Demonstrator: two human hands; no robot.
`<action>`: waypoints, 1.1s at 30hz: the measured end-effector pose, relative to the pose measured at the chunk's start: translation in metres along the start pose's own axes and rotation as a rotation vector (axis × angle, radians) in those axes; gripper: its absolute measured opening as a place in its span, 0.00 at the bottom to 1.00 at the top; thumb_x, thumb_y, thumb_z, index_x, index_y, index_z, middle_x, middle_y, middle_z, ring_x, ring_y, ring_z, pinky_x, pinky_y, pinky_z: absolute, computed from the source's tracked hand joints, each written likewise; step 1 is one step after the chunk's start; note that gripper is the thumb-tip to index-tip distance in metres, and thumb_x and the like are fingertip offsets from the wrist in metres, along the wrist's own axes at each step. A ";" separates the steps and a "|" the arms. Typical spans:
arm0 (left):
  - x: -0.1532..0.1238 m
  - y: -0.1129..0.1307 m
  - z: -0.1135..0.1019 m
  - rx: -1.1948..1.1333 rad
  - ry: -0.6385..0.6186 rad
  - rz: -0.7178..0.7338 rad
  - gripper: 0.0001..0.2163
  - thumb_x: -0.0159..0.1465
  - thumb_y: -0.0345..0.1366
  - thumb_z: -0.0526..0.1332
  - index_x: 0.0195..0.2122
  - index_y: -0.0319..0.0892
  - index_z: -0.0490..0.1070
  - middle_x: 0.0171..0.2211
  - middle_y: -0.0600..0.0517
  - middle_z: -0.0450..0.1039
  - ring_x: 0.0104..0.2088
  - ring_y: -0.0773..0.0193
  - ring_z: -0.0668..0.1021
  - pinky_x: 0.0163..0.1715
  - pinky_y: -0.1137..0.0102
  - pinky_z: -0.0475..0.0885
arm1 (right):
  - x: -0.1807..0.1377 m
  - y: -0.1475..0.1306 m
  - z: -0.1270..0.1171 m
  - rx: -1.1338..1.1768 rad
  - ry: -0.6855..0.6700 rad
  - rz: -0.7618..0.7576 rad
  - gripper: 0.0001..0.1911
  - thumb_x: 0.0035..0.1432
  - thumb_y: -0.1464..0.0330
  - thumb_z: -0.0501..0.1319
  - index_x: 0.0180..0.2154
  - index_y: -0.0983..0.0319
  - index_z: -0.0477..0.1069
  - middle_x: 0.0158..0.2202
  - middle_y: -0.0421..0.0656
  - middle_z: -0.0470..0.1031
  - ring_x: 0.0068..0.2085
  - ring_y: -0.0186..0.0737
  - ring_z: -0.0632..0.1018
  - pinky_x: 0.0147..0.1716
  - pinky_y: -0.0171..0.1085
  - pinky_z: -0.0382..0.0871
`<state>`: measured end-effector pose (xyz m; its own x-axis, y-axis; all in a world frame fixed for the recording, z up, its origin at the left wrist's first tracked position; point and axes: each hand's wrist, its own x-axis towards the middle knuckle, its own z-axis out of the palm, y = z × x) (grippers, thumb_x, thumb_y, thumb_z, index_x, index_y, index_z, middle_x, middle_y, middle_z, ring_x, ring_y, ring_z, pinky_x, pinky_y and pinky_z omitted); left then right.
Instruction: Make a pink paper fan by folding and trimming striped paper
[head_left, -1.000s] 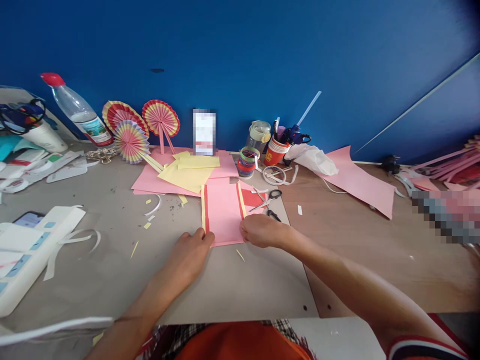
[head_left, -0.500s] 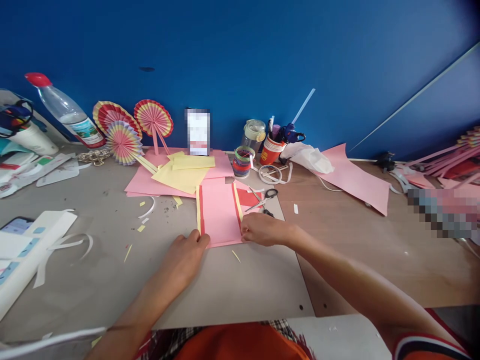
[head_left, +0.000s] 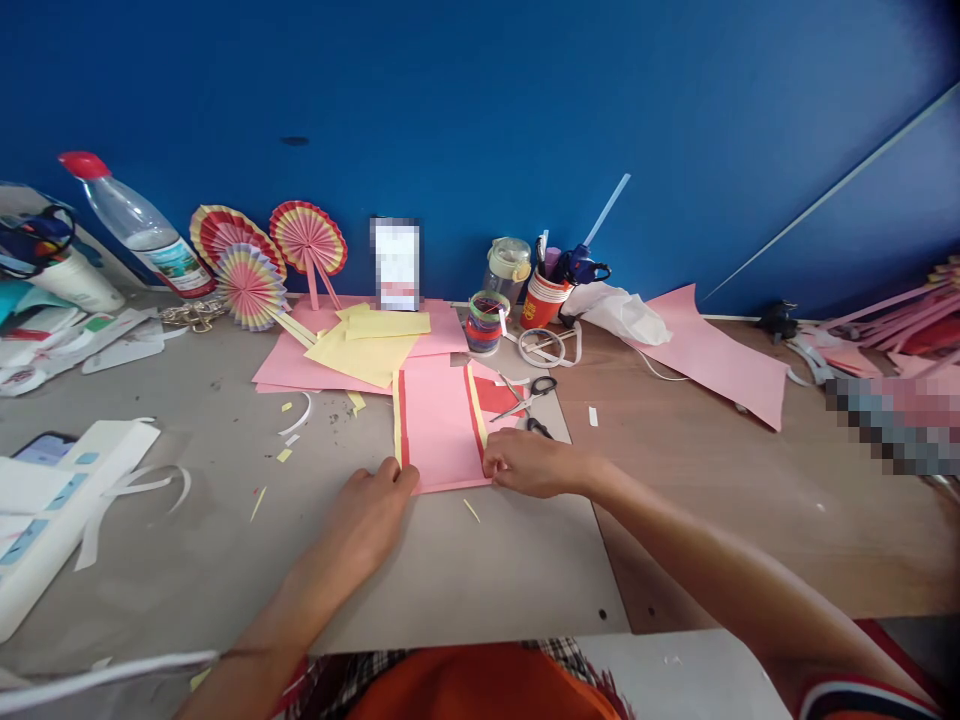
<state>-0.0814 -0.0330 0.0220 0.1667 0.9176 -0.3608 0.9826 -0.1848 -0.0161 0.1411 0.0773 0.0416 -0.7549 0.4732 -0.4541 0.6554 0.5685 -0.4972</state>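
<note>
Worktop (head_left: 465, 575) carries pink sheet (head_left: 442, 420), red-and-yellow side borders, between front and back edges. My left hand (head_left: 379, 497), fingers closed narrow, holds sheet's near left corner; my right hand (head_left: 529, 465) pinches near right one. Near back edge: red cup (head_left: 541, 305), blue-handled tool (head_left: 581, 266) inside; small tub (head_left: 484, 342), coloured contents too small to name.
</note>
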 end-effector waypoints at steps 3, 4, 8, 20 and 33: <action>0.000 0.001 -0.001 -0.001 -0.006 -0.004 0.15 0.62 0.21 0.47 0.42 0.43 0.67 0.37 0.48 0.68 0.28 0.62 0.72 0.28 0.68 0.64 | 0.004 -0.003 -0.001 -0.039 -0.020 0.102 0.07 0.53 0.74 0.55 0.29 0.63 0.71 0.36 0.44 0.74 0.36 0.36 0.72 0.30 0.30 0.58; -0.001 0.001 -0.002 -0.004 -0.010 -0.007 0.15 0.62 0.21 0.47 0.42 0.43 0.67 0.37 0.48 0.68 0.28 0.62 0.72 0.29 0.68 0.64 | 0.006 -0.004 -0.001 -0.046 -0.037 0.130 0.07 0.53 0.74 0.55 0.29 0.63 0.71 0.35 0.43 0.74 0.34 0.35 0.72 0.29 0.30 0.57; -0.002 0.002 -0.006 -0.011 -0.028 -0.010 0.15 0.62 0.22 0.47 0.44 0.42 0.68 0.38 0.47 0.69 0.30 0.62 0.73 0.31 0.68 0.66 | 0.012 -0.004 -0.007 -0.060 -0.112 0.164 0.07 0.52 0.74 0.54 0.27 0.62 0.70 0.31 0.42 0.74 0.31 0.34 0.71 0.26 0.30 0.56; -0.003 0.004 -0.009 -0.009 0.009 0.014 0.18 0.59 0.18 0.45 0.42 0.41 0.68 0.36 0.46 0.69 0.29 0.61 0.73 0.31 0.66 0.67 | 0.020 -0.030 -0.020 -0.273 -0.229 0.237 0.08 0.49 0.78 0.56 0.29 0.67 0.74 0.26 0.47 0.72 0.27 0.38 0.71 0.24 0.34 0.55; -0.009 0.006 -0.017 -0.022 0.011 0.002 0.13 0.68 0.28 0.45 0.43 0.42 0.68 0.37 0.47 0.69 0.30 0.60 0.74 0.31 0.67 0.66 | 0.020 -0.021 -0.010 -0.391 -0.149 0.193 0.08 0.49 0.76 0.58 0.32 0.68 0.76 0.30 0.51 0.76 0.29 0.44 0.77 0.24 0.34 0.61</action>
<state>-0.0754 -0.0368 0.0408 0.1699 0.9211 -0.3502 0.9837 -0.1795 0.0051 0.1119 0.0814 0.0501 -0.5899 0.5098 -0.6262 0.7041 0.7044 -0.0898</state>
